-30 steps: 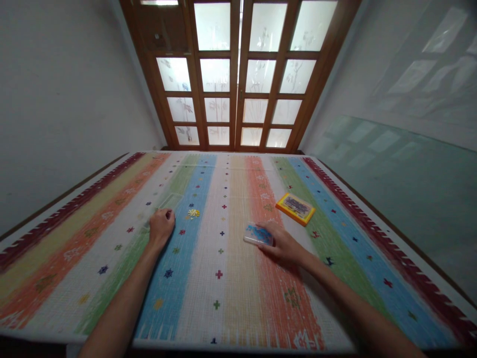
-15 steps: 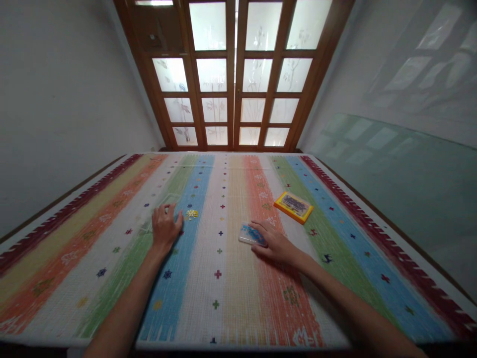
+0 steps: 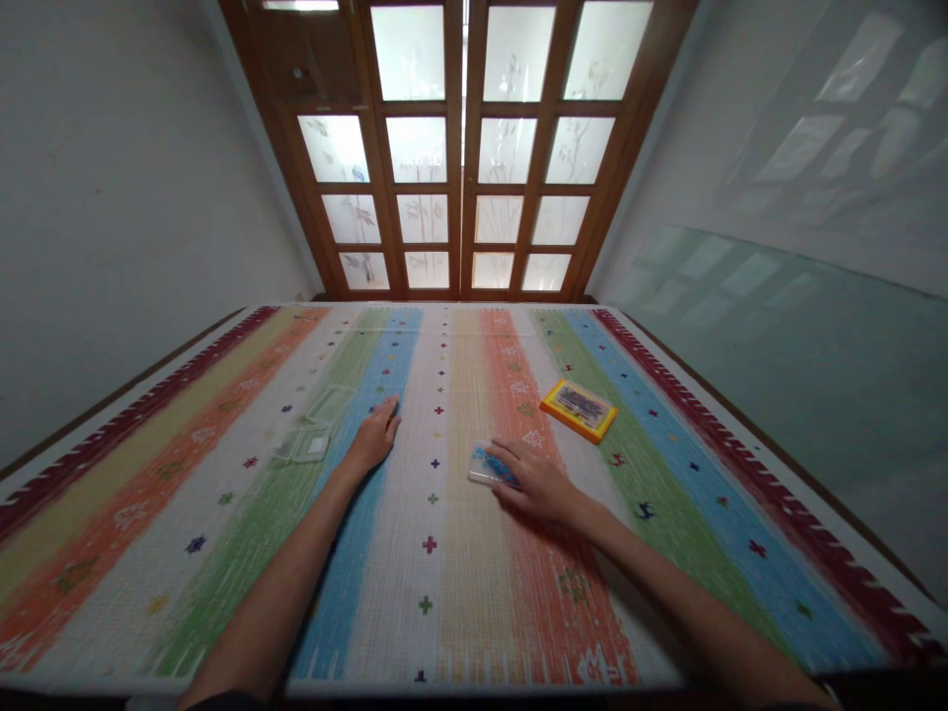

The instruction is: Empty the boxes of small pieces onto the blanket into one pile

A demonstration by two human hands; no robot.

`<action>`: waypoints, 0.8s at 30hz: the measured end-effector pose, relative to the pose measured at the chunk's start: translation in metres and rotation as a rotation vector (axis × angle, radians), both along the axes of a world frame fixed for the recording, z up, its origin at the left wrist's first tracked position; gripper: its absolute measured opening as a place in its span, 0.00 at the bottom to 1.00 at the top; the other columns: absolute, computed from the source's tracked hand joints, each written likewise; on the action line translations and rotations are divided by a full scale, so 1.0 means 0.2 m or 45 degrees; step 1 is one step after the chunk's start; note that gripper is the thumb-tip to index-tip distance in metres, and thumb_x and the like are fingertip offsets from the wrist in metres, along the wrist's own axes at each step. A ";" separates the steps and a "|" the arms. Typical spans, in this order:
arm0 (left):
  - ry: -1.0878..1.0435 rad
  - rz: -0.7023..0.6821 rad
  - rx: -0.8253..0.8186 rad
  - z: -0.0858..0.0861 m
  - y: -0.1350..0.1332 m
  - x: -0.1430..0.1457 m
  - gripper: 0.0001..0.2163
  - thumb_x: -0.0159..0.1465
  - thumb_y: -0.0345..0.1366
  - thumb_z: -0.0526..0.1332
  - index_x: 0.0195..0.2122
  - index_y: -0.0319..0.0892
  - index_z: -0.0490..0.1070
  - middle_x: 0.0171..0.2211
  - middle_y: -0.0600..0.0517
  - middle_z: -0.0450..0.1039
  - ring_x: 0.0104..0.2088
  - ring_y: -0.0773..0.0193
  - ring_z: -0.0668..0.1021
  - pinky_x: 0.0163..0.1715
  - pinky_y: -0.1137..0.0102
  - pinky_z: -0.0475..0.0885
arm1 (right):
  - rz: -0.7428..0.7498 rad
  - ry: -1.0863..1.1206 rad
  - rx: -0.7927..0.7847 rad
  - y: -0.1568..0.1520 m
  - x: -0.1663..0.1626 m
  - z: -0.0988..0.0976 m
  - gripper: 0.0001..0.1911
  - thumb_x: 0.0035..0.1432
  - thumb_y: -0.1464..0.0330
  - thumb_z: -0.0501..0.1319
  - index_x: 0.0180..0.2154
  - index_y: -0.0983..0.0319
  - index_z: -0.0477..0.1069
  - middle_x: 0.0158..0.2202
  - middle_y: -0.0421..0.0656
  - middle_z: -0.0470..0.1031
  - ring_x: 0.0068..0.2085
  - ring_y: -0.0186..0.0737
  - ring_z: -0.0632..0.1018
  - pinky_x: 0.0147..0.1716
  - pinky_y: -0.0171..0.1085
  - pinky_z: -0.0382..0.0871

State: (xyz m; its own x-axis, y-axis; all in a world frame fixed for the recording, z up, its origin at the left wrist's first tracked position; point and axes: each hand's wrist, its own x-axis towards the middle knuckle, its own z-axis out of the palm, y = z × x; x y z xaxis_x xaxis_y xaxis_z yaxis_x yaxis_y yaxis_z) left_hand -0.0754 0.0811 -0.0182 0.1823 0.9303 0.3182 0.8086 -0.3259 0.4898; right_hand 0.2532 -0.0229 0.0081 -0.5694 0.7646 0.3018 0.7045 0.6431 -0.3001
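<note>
My left hand (image 3: 376, 435) rests on the blue stripe of the tablecloth, fingers reaching forward and the thumb a little apart. It covers the spot where small yellow pieces lay, and those are hidden now. Left of it sits an open clear plastic box (image 3: 302, 445), with its transparent lid (image 3: 330, 403) tilted up behind. My right hand (image 3: 534, 476) grips the right side of a flat clear case (image 3: 480, 466) with blue contents, fingers over the top and thumb along the near edge. The case lies on the cloth.
A yellow-framed flat box (image 3: 580, 410) with a dark picture lies beyond my right hand. The striped tablecloth (image 3: 459, 583) covers the whole table. Walls stand on both sides, and wooden doors with glass panes (image 3: 463, 197) are behind the far edge.
My left hand has moved right, from beside the clear plastic box to over the yellow pieces, uncovering the box. My right hand stays on the case. The view has shifted slightly.
</note>
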 end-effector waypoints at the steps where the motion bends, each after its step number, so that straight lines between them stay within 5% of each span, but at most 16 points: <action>1: -0.014 -0.006 0.001 0.01 0.00 0.00 0.20 0.66 0.34 0.52 0.58 0.39 0.68 0.57 0.41 0.74 0.58 0.53 0.75 0.59 0.55 0.68 | 0.003 -0.003 0.006 0.00 0.00 0.00 0.27 0.59 0.68 0.59 0.61 0.63 0.65 0.60 0.57 0.70 0.58 0.53 0.73 0.57 0.54 0.67; 15: -0.148 0.039 0.074 0.06 -0.03 0.00 0.20 0.61 0.33 0.57 0.55 0.36 0.68 0.39 0.46 0.79 0.40 0.58 0.81 0.49 0.60 0.75 | 0.015 -0.218 0.247 -0.01 -0.08 -0.03 0.25 0.59 0.70 0.55 0.58 0.70 0.68 0.59 0.62 0.70 0.60 0.56 0.72 0.59 0.54 0.65; 24: -0.155 -0.078 0.143 0.13 -0.16 0.01 0.29 0.55 0.31 0.59 0.60 0.40 0.62 0.49 0.44 0.75 0.53 0.54 0.76 0.59 0.54 0.67 | -0.063 -0.349 0.335 -0.03 -0.13 -0.06 0.26 0.57 0.72 0.55 0.56 0.75 0.68 0.60 0.66 0.68 0.61 0.60 0.70 0.59 0.56 0.65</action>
State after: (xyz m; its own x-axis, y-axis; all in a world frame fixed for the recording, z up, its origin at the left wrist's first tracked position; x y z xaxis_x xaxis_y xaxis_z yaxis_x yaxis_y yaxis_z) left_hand -0.0732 0.0498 0.0081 0.1910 0.8761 0.4427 0.7225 -0.4307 0.5408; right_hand 0.2276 -0.0299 -0.0045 -0.6203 0.7102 0.3330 0.7681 0.6360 0.0742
